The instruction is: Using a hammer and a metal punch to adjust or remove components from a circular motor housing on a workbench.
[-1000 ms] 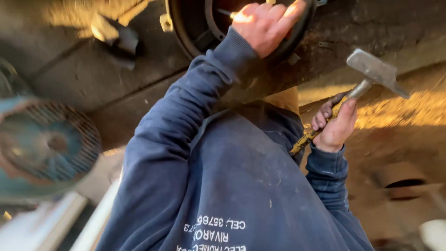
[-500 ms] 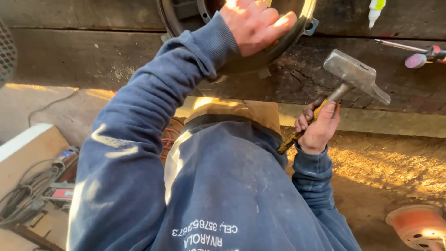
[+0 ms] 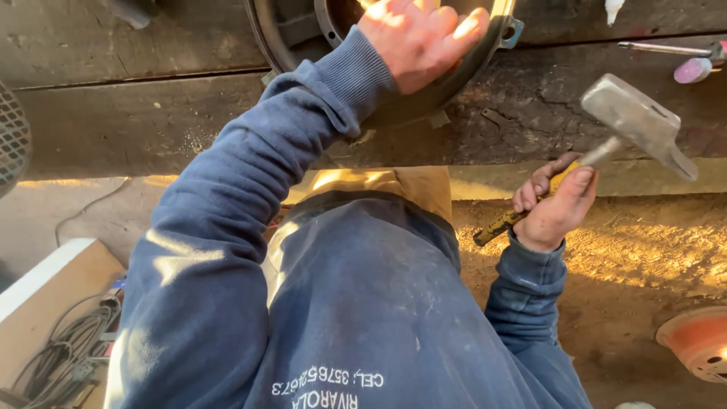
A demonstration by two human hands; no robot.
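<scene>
My left hand (image 3: 424,38) rests with fingers spread on the rim of a round dark metal part (image 3: 299,42) that lies on a dark wooden bench (image 3: 151,113). My right hand (image 3: 556,208) is closed around the yellow-black handle of a hammer (image 3: 636,121). The hammer's steel head is raised above the bench edge, to the right of the round part and apart from it. My blue sweatshirt fills the lower middle of the head view and hides what is below.
A pink-tipped tool (image 3: 693,70) lies on the bench at the top right. An orange disc (image 3: 700,341) sits on the dirt floor at the lower right. Coiled cables (image 3: 68,356) lie on a board at the lower left. A wire grille (image 3: 11,136) shows at the left edge.
The view has swung, so the grilled fan left the frame and the bench came closer. My left hand stays on the round part; my right hand with the hammer has shifted slightly right.
</scene>
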